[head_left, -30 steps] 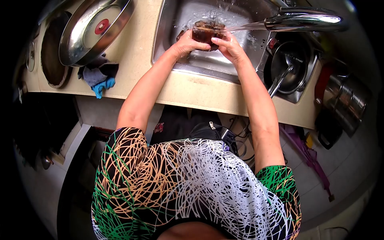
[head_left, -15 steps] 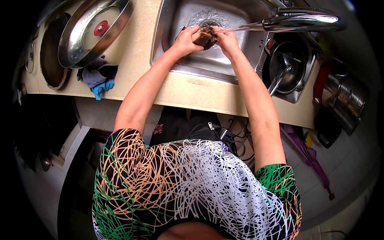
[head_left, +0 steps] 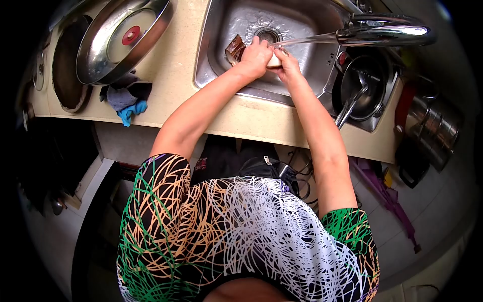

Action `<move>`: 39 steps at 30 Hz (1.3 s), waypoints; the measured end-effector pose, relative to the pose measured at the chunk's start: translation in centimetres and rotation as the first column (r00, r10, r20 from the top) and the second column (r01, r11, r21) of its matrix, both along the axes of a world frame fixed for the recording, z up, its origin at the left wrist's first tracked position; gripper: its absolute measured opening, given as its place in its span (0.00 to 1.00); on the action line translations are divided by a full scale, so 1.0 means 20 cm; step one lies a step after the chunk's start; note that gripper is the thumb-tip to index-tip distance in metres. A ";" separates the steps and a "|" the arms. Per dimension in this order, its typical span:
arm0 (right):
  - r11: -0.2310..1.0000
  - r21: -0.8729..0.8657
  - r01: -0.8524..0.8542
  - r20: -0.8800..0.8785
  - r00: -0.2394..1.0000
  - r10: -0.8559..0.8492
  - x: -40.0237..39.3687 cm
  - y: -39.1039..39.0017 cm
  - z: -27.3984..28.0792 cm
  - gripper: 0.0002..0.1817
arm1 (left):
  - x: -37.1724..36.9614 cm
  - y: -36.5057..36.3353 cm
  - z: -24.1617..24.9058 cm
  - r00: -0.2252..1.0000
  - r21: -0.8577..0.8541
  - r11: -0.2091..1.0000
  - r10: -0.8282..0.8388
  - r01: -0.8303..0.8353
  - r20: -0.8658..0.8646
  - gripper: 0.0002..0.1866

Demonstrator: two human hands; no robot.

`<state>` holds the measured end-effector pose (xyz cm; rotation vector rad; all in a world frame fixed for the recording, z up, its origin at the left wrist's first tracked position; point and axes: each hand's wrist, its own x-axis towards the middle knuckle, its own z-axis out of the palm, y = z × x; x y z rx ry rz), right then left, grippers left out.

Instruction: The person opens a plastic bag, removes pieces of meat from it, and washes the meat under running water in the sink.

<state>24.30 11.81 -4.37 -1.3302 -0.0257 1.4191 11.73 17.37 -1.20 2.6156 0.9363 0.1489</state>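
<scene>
Both my hands are over the steel sink [head_left: 309,68], close together around a pale, whitish piece [head_left: 274,61] with a darker edge. My left hand [head_left: 256,56] lies over its left side, fingers closed down on it. My right hand [head_left: 288,66] pinches its right end, thumb on top. Most of the piece is hidden by the fingers; it looks like food, its kind unclear. Left of my left hand, a glossy brown chunk [head_left: 235,49] with a pale edge rests in the basin. A stream of water [head_left: 309,39] runs from the chrome faucet [head_left: 385,35] toward my hands.
On the counter [head_left: 176,65] at left stand a large steel pan [head_left: 95,63] and a dark round pan [head_left: 68,70], with grey and blue cloths [head_left: 126,100] nearby. Right of the sink is a black pan [head_left: 359,83] with a metal utensil. A purple umbrella [head_left: 385,194] leans below.
The dark brown face of the piece has turned away and a pale side shows. My left hand has moved right and over it, uncovering the brown chunk at the basin's left.
</scene>
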 end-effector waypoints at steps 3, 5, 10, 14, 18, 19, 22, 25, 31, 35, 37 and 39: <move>0.998 -0.068 0.020 0.090 0.996 -0.014 0.04 -0.04 -0.04 0.16 | 0.05 -0.06 0.01 1.000 -0.015 1.000 0.004 -0.004 -0.012 0.16; 0.988 -0.151 -0.009 0.217 0.975 0.042 0.05 -0.05 -0.02 0.17 | 0.05 -0.08 0.03 1.000 -0.027 1.000 0.015 -0.015 0.009 0.15; 0.975 -0.217 0.039 0.303 0.953 0.029 0.00 -0.03 -0.01 0.12 | -0.04 -0.06 -0.03 1.000 -0.104 0.994 -0.010 0.012 0.023 0.20; 0.744 -0.656 -0.130 0.674 0.342 0.655 0.16 0.04 -0.04 0.18 | 0.11 -0.06 -0.13 0.998 -0.175 0.984 0.041 -0.034 0.040 0.31; 0.972 -0.225 -0.061 0.973 0.044 0.228 0.23 0.08 0.31 0.14 | 0.33 0.01 -0.20 0.982 -0.208 0.961 -0.166 0.180 0.085 0.21; 0.983 -0.155 -0.102 0.985 0.054 0.162 0.26 0.14 0.31 0.11 | 0.37 0.03 -0.13 0.996 -0.405 0.911 -0.057 0.081 0.072 0.17; 0.967 -0.109 -0.229 0.608 0.754 0.247 0.34 0.23 0.36 0.18 | 0.46 0.06 -0.03 0.970 -0.661 0.738 0.234 -0.137 0.060 0.10; 0.989 0.067 -0.135 0.067 0.989 0.130 0.44 0.21 0.37 0.19 | 0.55 0.07 0.09 0.502 -0.887 -0.077 0.845 0.455 0.184 0.10; 0.983 0.130 0.128 -0.655 0.756 -0.012 0.42 0.15 0.31 0.14 | 0.52 0.09 0.04 0.524 -0.593 -0.428 0.852 0.682 -0.013 0.16; 0.978 0.142 0.150 -0.179 0.976 -0.124 0.03 0.24 0.29 0.11 | 0.38 0.03 0.59 0.343 -0.775 -0.390 0.909 0.497 -0.237 0.16; 0.997 0.008 0.081 0.176 0.981 -0.081 -0.15 0.24 0.41 0.10 | 0.23 0.06 0.52 0.409 -0.706 -0.465 0.873 0.534 -0.266 0.17; 0.974 -0.082 -0.212 0.983 0.145 0.115 -0.27 0.22 0.34 0.11 | 0.07 0.05 0.29 0.423 -0.626 -0.467 0.876 0.624 -0.232 0.18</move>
